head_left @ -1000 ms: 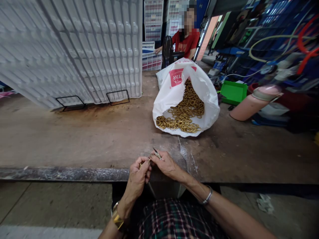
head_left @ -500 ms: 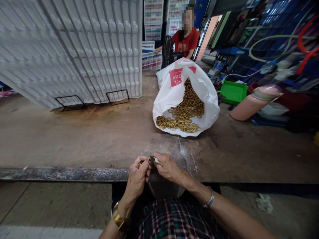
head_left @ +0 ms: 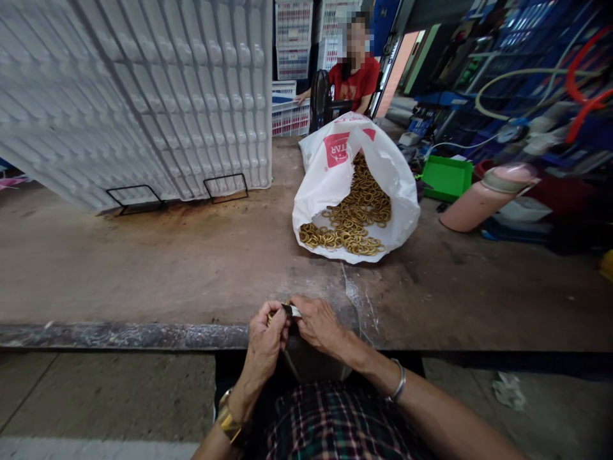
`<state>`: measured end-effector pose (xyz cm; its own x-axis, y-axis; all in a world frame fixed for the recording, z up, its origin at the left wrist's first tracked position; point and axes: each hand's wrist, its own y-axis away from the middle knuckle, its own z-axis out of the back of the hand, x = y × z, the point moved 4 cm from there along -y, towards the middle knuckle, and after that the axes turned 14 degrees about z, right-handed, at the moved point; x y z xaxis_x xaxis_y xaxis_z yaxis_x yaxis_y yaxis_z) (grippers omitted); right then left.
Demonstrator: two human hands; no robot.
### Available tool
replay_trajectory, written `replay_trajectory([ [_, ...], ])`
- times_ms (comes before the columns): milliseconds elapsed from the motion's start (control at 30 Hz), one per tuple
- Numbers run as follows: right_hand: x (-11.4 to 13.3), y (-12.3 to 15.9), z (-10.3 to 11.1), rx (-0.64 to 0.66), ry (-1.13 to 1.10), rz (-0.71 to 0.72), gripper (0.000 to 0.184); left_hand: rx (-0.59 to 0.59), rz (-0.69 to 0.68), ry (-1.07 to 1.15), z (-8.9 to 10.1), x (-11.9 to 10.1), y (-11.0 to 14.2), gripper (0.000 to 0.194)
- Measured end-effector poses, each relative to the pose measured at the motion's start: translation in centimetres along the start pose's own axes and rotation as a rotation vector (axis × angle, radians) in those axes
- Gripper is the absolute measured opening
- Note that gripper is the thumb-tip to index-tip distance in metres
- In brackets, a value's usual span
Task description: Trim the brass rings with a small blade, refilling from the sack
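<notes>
My left hand (head_left: 265, 342) is closed in a pinch on a small brass ring (head_left: 272, 315) at the near edge of the worktable (head_left: 167, 268). My right hand (head_left: 320, 324) is closed on a small thin metal tool (head_left: 291, 310), whose tip meets the ring between my fingers. Both hands touch each other just over the table's edge. Farther back lies a white plastic bag (head_left: 335, 172) on its side, open toward me, with several brass rings (head_left: 357, 214) spilling from its mouth.
Stacked white plastic trays (head_left: 143, 96) lean at the back left on black wire stands. A person in a red shirt (head_left: 355, 80) sits behind the bag near a black fan. A green bin (head_left: 447, 179) and a pink cylinder (head_left: 483, 198) lie at the right.
The tool in my right hand has tipped down from pointing up-left to lying low against the ring. Both hands stayed in place at the table's edge.
</notes>
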<state>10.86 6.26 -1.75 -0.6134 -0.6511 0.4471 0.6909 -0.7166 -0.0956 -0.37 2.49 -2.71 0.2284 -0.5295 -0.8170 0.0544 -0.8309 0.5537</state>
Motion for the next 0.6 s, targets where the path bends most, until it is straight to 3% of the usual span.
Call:
replay_trajectory([
  [367, 0.0, -0.7, 0.0, 0.111, 0.055, -0.043, 0.020, -0.045, -0.030, -0.034, 0.4, 0.3, -0.1, 0.032],
  [500, -1.1, -1.2, 0.6, 0.158, 0.070, -0.069, 0.021, 0.029, -0.054, -0.095, -0.1, -0.5, 1.2, 0.031],
  [600, -2.6, -1.5, 1.0, 0.124, 0.081, -0.094, 0.018, 0.103, -0.118, -0.152, -0.7, -1.4, 2.4, 0.030],
])
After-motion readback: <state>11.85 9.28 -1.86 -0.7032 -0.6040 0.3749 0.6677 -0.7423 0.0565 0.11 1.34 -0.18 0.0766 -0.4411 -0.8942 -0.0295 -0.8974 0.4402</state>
